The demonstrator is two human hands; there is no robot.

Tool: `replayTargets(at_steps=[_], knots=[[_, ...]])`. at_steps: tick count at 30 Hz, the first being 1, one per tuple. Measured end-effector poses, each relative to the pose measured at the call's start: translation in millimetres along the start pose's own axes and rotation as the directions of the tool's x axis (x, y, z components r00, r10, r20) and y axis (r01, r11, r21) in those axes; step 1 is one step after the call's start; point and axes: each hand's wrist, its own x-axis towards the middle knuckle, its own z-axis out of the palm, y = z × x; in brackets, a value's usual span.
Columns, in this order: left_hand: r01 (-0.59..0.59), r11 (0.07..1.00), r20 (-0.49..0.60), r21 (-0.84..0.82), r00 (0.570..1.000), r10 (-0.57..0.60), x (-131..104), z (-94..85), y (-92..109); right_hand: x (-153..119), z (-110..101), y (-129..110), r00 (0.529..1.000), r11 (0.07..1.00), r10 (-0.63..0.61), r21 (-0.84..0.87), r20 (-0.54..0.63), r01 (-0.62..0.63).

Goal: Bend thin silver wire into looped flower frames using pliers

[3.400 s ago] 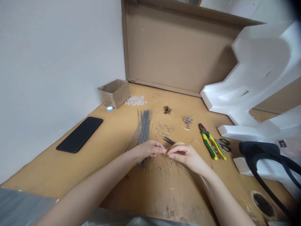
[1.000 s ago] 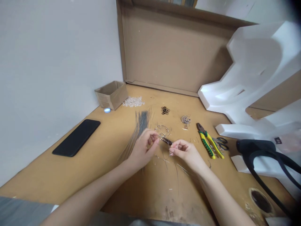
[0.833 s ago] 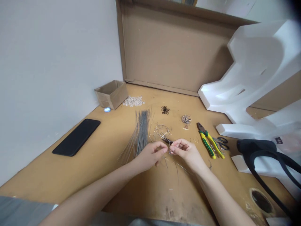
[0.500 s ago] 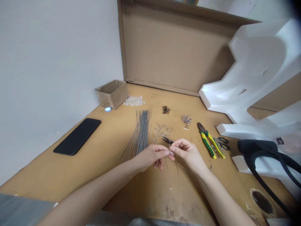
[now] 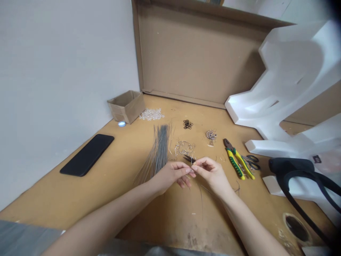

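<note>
My left hand (image 5: 173, 175) and my right hand (image 5: 210, 173) meet over the table, fingertips almost touching. Both are closed in a pinch on a thin silvery wire (image 5: 191, 169), which is small and partly hidden by the fingers. Just behind them lies a dark-nosed tool (image 5: 188, 158), its rear covered by my right hand. A bundle of straight grey wires (image 5: 161, 149) lies beside my left hand. Beyond the fingertips is a loose heap of bent wire pieces (image 5: 183, 147).
Yellow-green pliers (image 5: 234, 160) and scissors (image 5: 253, 163) lie right. Farther back are black rings (image 5: 188, 124), a small metal pile (image 5: 211, 134), clear beads (image 5: 151, 114) and a cardboard box (image 5: 127, 106). A black phone (image 5: 87, 154) lies left; white foam (image 5: 290, 78) stands right.
My hands have shifted slightly left and stay pinched together. The lower fingers of my left hand have moved a little, and more of the dark-nosed tool shows.
</note>
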Motion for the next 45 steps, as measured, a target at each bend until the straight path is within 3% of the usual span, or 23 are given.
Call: replayTargets(at_steps=[11,18,25,34,36,40,45], knots=[[-0.055,0.997,-0.076,0.050,0.995,0.059,1,-0.9,0,1,0,8,1.000,0.999,-0.002,-0.038,-0.020,0.002],[-0.082,0.988,-0.121,0.130,0.988,0.097,2,0.5,-1,3,-4,6,0.983,0.969,-0.161,-0.202,-0.091,0.140],[-0.084,0.979,-0.131,0.188,0.985,0.110,1,2.0,1,2,-1,8,0.999,0.995,-0.010,-0.102,-0.033,0.006],[-0.074,0.980,-0.145,0.184,0.984,0.102,1,2.5,2,2,-1,8,0.999,0.998,0.038,-0.043,0.007,-0.038],[-0.071,0.981,-0.138,0.182,0.986,0.097,1,2.4,1,3,-1,10,1.000,0.997,0.004,-0.080,0.008,-0.003],[-0.054,0.974,-0.129,0.218,0.988,0.084,2,1.9,0,5,-1,12,0.981,0.955,-0.188,-0.245,-0.055,0.169],[-0.045,0.967,-0.113,0.250,0.991,0.076,2,0.8,0,4,-3,8,0.977,0.902,-0.205,-0.400,-0.062,0.164]])
